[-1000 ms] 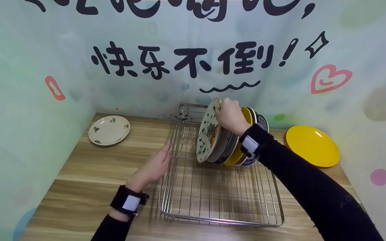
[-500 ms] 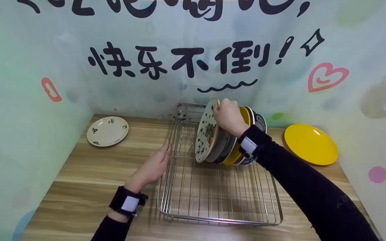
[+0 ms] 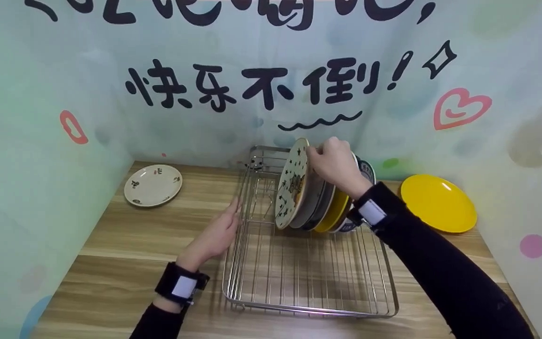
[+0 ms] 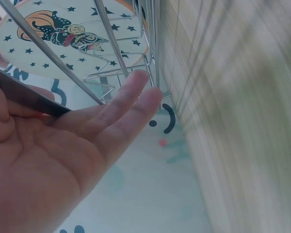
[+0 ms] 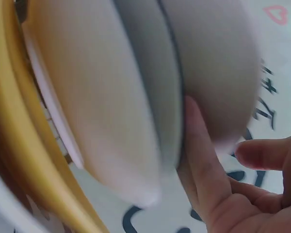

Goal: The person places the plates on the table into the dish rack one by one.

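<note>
A metal wire dish rack holds several plates on edge in a row at its back. Leftmost stands a cream plate with dark stars and a cartoon figure; grey, yellow and patterned plates lean to its right. My right hand is at the top of the row. In the right wrist view, its straight index finger touches the back of the star plate, while the thumb is extended near that rim. My left hand rests with straight fingers against the rack's left side, and its palm shows in the left wrist view.
A small white plate with little motifs lies flat on the wooden table at the back left. At the back right lies a yellow plate. Printed cloth walls close off the back and sides.
My right hand has shifted slightly right along the tops of the plates, and its wrist now covers the upper yellow plate in the rack. The plates and left hand stay put.
</note>
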### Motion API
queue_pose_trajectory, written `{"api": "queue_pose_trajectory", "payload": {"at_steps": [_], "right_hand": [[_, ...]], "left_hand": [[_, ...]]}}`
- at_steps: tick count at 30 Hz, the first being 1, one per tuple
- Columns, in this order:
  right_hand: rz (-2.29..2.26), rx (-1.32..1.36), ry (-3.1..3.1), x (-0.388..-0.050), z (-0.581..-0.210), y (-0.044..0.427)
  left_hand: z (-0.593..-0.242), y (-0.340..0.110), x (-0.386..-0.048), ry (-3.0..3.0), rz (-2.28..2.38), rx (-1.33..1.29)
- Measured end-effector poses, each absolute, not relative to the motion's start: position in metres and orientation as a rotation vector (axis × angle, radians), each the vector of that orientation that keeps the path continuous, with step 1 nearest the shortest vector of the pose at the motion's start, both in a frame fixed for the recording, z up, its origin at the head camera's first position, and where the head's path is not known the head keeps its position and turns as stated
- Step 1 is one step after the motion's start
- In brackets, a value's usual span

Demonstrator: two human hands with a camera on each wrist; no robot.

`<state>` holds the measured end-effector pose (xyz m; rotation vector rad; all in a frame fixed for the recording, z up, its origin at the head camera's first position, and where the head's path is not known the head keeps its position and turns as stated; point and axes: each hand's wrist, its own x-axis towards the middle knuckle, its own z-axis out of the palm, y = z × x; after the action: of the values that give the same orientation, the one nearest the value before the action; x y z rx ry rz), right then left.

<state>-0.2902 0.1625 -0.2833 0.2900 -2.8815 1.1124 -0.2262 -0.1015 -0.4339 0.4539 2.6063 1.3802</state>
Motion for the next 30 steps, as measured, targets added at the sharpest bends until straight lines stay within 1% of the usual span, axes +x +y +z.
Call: {"api": "queue_pose_trajectory", "payload": {"at_steps": [6,12,15,22,30], "right_hand": [[1.333,0.269,-2.813,-0.270,-0.261,0.188],[1.474,0.162,-2.728,-0.254,-0.256,0.225],[1.551,0.111,-2.684,-0.245,-0.260,0.243],[1.598,0.110,-2.653,-0.231,-0.281,0.281],[1.600,0.016,-2.674,-0.226,-0.303,0.305]], "left_hand": [[-0.434,-0.101,-0.225,2.613,1.375,0.477],[-0.434,-0.099,-0.224,2.624,1.359,0.471],[-0.432,-0.099,-0.223,2.637,1.361,0.499],[-0.434,-0.098,-0.223,2.643,1.373,0.544],[-0.437,-0.097,-0.221,2.659,1.360,0.516]]}}
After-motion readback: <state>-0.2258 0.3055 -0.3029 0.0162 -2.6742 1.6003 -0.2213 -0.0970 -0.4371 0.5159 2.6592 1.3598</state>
